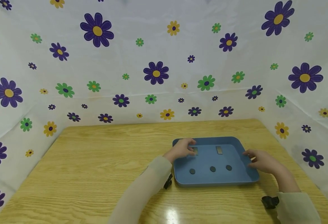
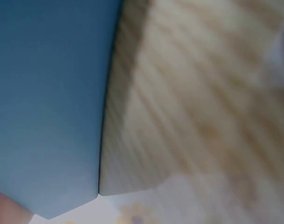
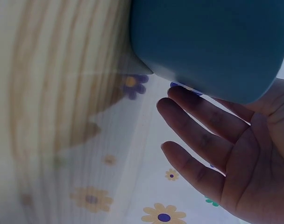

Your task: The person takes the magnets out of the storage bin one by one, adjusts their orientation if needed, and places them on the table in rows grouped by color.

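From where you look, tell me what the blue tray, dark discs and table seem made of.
Blue tray: probably plastic, smooth satin; rounded, moulded-looking corners. Dark discs: perhaps metal or stone, dull grey; too small to be sure. Table: wood or laminate, glossy; striped grain, bright glare.

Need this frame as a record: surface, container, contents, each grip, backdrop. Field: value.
surface: wooden table
container: blue tray, on the table's right side
contents, far row: two rectangular pieces, left and right
contents, near row: three dark discs
left grip: bare hand over tray's left side, fingers at the left rectangular piece; hold unclear
right grip: bare hand at tray's right rim, no piece held
backdrop: white flower-print sheet
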`<state>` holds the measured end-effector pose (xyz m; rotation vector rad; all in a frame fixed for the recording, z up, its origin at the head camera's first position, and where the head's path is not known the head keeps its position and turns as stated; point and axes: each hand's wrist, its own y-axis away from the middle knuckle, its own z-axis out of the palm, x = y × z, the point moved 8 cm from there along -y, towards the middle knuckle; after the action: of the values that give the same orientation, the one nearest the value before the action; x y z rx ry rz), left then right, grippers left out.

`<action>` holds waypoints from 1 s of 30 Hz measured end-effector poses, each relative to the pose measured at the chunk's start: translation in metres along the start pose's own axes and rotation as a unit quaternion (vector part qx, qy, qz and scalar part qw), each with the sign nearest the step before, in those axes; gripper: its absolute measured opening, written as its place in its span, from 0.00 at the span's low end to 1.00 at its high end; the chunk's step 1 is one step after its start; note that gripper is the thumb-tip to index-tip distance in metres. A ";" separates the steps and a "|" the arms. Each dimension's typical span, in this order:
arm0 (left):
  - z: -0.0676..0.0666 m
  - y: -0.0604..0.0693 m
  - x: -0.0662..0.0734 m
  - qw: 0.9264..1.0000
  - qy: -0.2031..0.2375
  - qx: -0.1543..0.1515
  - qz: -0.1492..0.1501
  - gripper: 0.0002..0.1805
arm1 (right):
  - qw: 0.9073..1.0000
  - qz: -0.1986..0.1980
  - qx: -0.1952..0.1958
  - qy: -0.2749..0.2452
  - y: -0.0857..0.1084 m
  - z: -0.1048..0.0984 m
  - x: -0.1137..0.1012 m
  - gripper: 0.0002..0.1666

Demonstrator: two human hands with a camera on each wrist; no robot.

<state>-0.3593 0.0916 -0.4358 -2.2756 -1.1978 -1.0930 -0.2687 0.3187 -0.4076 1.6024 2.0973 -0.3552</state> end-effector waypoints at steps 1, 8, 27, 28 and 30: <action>0.001 0.000 -0.001 1.000 0.000 -0.002 -0.005 0.25 | 1.000 0.003 -0.001 -0.001 0.000 0.000 0.000 0.22; 0.000 -0.001 -0.003 1.000 0.005 -0.003 -0.028 0.26 | 1.000 0.006 -0.004 -0.001 -0.001 0.000 0.000 0.22; 0.003 -0.008 -0.010 0.999 -0.004 -0.005 -0.047 0.28 | 1.000 0.001 -0.005 -0.005 0.000 0.000 -0.001 0.22; 0.004 -0.009 -0.011 0.999 -0.005 -0.007 -0.049 0.28 | 1.000 0.001 -0.005 -0.003 0.000 0.000 -0.001 0.22; 0.006 -0.010 -0.012 0.999 -0.010 -0.012 -0.051 0.28 | 1.000 0.001 -0.006 -0.003 0.001 0.000 -0.001 0.23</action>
<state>-0.3690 0.0943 -0.4490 -2.2707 -1.3293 -1.1295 -0.2679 0.3183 -0.4075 1.5949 2.0886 -0.3468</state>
